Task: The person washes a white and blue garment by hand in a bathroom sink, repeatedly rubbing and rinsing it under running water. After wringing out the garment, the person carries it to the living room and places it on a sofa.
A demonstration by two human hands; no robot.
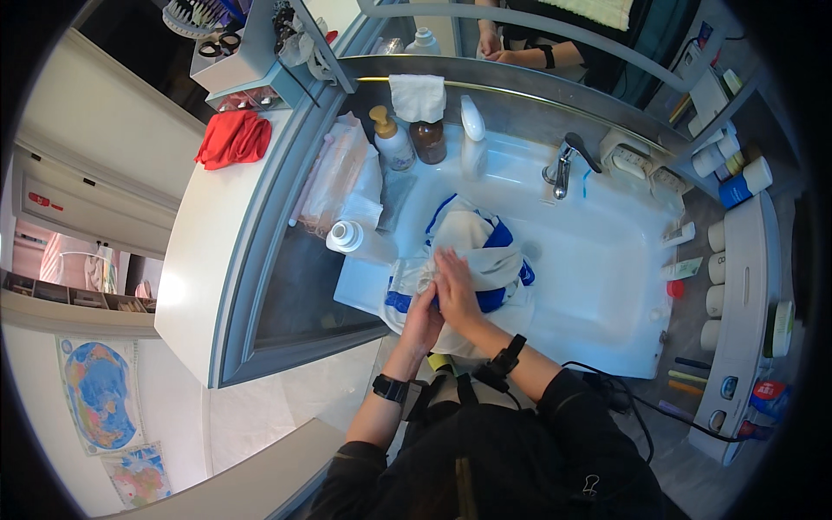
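Observation:
A wet-looking white and blue garment (472, 234) lies bunched over the left part of the white sink. My right hand (457, 290) lies on it with the fingers stretched out and pointing away from me. Close against its palm side is my left hand (423, 316), its fingers curled at a fold of the white cloth; some of them are hidden. An uncapped white bottle (364, 243) stands at the left rim, just beside the garment.
Behind the garment stand a gold-topped pump bottle (393, 139), a brown bottle (427, 141) and a white spray bottle (473, 139). The faucet (568, 165) rises at the back. Small containers line the right ledge; a black cable (646, 403) runs beside my right arm.

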